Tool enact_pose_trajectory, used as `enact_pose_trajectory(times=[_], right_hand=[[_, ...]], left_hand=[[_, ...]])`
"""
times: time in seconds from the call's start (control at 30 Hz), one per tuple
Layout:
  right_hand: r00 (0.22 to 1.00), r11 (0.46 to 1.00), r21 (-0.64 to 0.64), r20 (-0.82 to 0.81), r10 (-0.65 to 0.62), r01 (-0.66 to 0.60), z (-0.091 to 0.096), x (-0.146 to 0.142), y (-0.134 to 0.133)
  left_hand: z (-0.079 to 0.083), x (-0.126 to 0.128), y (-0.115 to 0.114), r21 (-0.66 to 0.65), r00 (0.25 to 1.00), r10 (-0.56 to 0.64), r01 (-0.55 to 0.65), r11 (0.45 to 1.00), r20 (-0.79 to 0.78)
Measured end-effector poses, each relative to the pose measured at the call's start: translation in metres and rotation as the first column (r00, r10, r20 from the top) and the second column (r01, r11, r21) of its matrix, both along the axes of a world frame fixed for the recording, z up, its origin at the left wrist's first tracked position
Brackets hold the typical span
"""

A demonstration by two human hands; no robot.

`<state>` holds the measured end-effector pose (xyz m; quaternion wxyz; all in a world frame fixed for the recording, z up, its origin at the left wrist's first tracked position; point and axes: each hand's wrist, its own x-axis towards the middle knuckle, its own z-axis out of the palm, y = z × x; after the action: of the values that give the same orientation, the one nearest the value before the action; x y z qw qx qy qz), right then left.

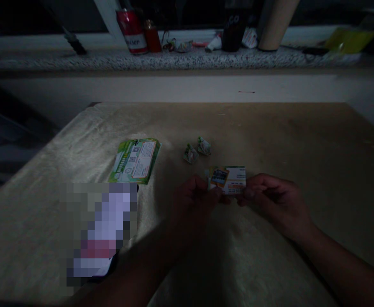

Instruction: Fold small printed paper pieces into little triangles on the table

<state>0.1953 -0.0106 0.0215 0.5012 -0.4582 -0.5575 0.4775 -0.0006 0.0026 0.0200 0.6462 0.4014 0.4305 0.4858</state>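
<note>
Between my two hands, just above the table, is a small printed paper card (233, 181) with a dark picture on its left part and lines of text. My left hand (199, 198) pinches its left end, thumb on top. At the right end, my right hand (270, 196) grips the card between thumb and fingers. Behind the card lie two small folded green-and-white paper pieces (191, 153), side by side. To the left rests a flat green packet (135, 161) with printed text and codes.
A phone (110, 232) with a blurred-out lit screen lies at the front left of the cloth-covered table (263, 140). On the speckled windowsill (187, 62) behind stand a red can (132, 32), an orange-red lighter (152, 36), a dark cup (233, 27) and a tan cylinder (276, 25).
</note>
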Motion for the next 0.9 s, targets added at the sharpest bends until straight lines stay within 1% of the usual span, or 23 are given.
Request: enact_pose_trajectory(times=[0.13, 0.33, 0.47, 0.7, 0.9], right_hand=[[0.999, 0.998, 0.05, 0.036, -0.04, 0.039, 0.004, -0.004, 0.0], [0.994, 0.997, -0.026, -0.08, -0.074, 0.072, 0.0, -0.003, 0.002], [0.988, 0.996, -0.074, -0.144, -0.053, 0.042, -0.003, -0.005, 0.001], [0.976, 0.994, -0.11, -0.216, -0.023, -0.001, -0.004, -0.008, 0.001], [0.963, 0.99, -0.136, -0.27, -0.006, -0.032, -0.008, -0.006, 0.0]], left_hand=[[-0.001, -0.001, 0.001, 0.007, 1.0, -0.004, 0.004, 1.0, 0.01], [0.0, 0.0, 0.0, 0.025, 0.999, 0.003, -0.004, 1.0, 0.039], [0.001, -0.001, 0.001, 0.024, 0.997, -0.003, 0.001, 1.0, 0.073], [-0.001, 0.0, 0.001, 0.059, 0.997, 0.002, -0.007, 0.998, 0.078], [0.0, 0.004, 0.0, 0.065, 0.991, -0.011, 0.002, 0.998, 0.135]])
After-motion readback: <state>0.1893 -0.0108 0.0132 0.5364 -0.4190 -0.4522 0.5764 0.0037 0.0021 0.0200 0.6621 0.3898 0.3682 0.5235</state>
